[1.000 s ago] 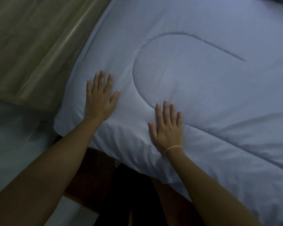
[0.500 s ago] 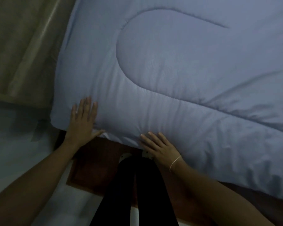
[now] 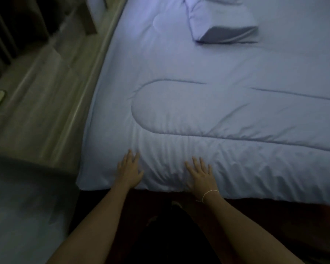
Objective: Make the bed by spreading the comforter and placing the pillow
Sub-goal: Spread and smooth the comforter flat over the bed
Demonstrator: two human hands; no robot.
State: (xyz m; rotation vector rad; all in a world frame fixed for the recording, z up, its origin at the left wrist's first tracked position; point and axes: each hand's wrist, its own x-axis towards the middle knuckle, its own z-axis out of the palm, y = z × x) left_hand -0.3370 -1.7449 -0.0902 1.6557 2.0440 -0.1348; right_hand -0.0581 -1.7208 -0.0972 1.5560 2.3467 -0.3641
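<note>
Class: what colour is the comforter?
Pale blue comforter, plain with stitched curves; head view.

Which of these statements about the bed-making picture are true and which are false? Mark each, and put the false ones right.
1. Both hands lie flat on the comforter near its near edge. True: the left hand and right hand rest there with straight fingers.
2. The right hand grips a pillow. False: it holds nothing; the folded pillow-like bundle lies at the far end of the bed.
3. A thin bracelet is on the right wrist. True.
4. The comforter is bunched in a heap at the centre. False: it is spread across the bed, with small wrinkles by the hands.
</note>
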